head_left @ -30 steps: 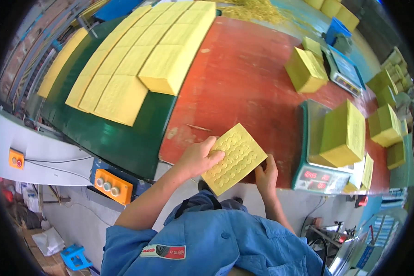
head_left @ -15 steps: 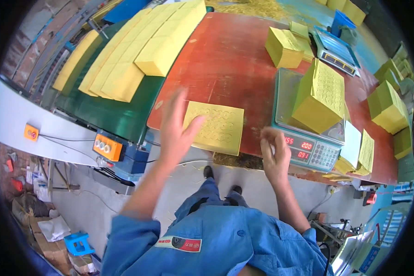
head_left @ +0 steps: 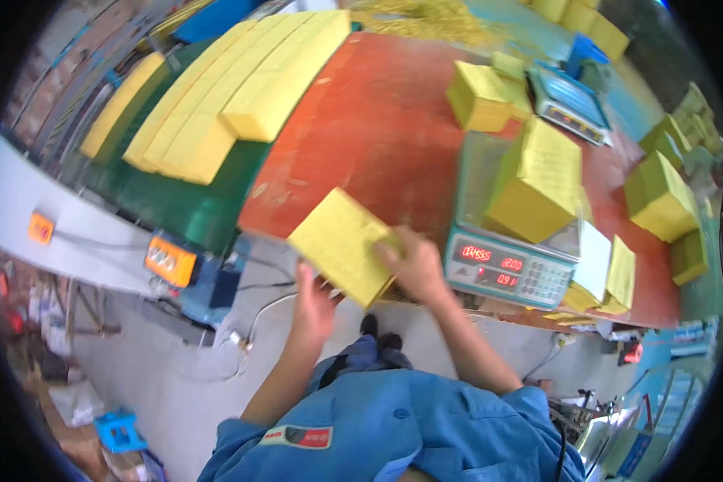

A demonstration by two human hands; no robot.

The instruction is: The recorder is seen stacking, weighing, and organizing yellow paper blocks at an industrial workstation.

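Observation:
A yellow paper stack [head_left: 341,241], flat and rectangular, is tilted and turned cornerwise at the near edge of the red table [head_left: 353,120]. My right hand [head_left: 418,265] grips its right side, thumb across the top; the fingers underneath are partly hidden. By the stack's near left edge is my left hand [head_left: 313,313], fingers apart and pointing up. Whether those fingertips touch the paper is hard to make out. Just right of my right hand stands a digital scale [head_left: 478,277] with lit red figures, bearing a tall yellow paper block [head_left: 530,189].
Long rows of yellow paper blocks [head_left: 249,88] lie on a green conveyor belt [head_left: 205,205] at the left. A second scale [head_left: 570,104] and more paper blocks [head_left: 478,96] stand at the back right. An orange switch box [head_left: 169,261] sits beside the belt.
The yellow stack, flat on the table before, is now lifted, turned and tilted. My right hand has moved left onto it; my left hand has come down to its near edge.

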